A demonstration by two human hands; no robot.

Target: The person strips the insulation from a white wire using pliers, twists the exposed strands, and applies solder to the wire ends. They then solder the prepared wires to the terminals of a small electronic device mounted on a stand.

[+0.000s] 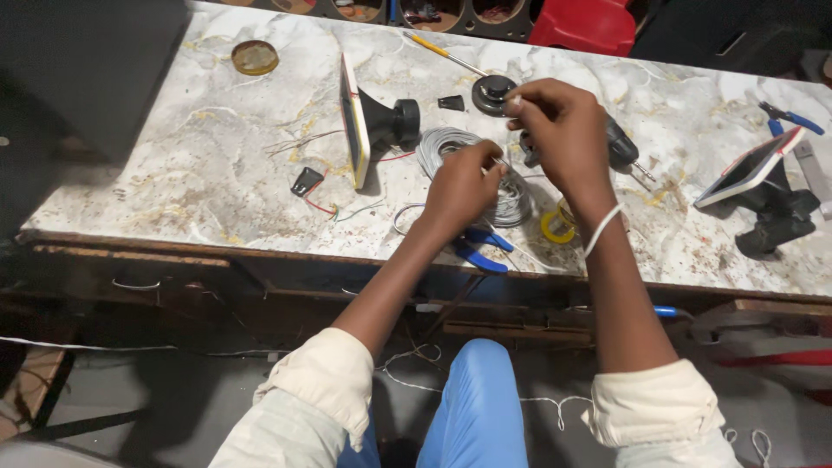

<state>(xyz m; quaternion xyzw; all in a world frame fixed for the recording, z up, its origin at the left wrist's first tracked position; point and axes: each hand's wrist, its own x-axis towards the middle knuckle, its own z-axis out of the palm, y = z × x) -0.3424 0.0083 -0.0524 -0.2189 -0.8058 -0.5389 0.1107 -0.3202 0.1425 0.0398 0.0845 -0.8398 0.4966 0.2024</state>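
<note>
My left hand [461, 187] is closed over a coil of thin grey wire [451, 143] on the marble table [208, 156], pinching a strand. My right hand [563, 130] hovers just above and to the right, fingertips pinched on the same thin wire near a small round black part [492, 91]. A black tool [622, 147] lies partly hidden under my right hand. Blue-handled pliers [478, 250] rest at the table's front edge under my left wrist.
A flat speaker unit with a black cone [374, 121] stands left of the coil. A yellow screwdriver [442, 52], a yellow tape roll [556, 227], a round lid [255, 57], loose wires [334, 208] and a second speaker unit [763, 186] at right lie about.
</note>
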